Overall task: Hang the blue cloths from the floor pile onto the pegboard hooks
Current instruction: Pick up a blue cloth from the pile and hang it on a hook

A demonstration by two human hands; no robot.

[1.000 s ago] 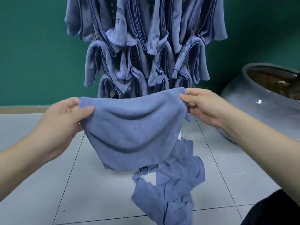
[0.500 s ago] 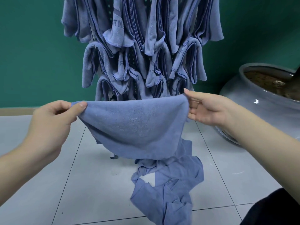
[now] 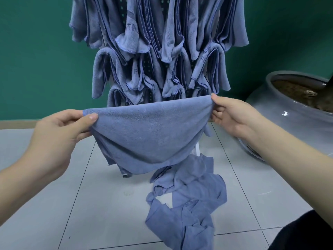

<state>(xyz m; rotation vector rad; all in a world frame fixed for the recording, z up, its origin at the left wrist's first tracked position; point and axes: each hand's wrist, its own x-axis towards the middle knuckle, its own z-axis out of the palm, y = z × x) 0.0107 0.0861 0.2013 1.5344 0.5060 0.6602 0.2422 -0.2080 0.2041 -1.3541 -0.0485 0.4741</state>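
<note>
While hands-held — cloth [image 3: 149, 136], soil-filled pot [image 3: 295, 112]

cloth [image 3: 149, 134] pulled taut, hands [image 3: 54, 139] spread wider

The pegboard [image 3: 124, 8] shows only as dotted slivers between the hung cloths [image 3: 158, 51], whose tops run off the upper edge; no hook can be made out. The held cloth [image 3: 147, 134] covers the stand's foot and the far end of the floor pile [image 3: 187, 204]. The grey pot [image 3: 295, 112] is cut by the right edge. Lettering on the cloths is too faint to read.
</note>
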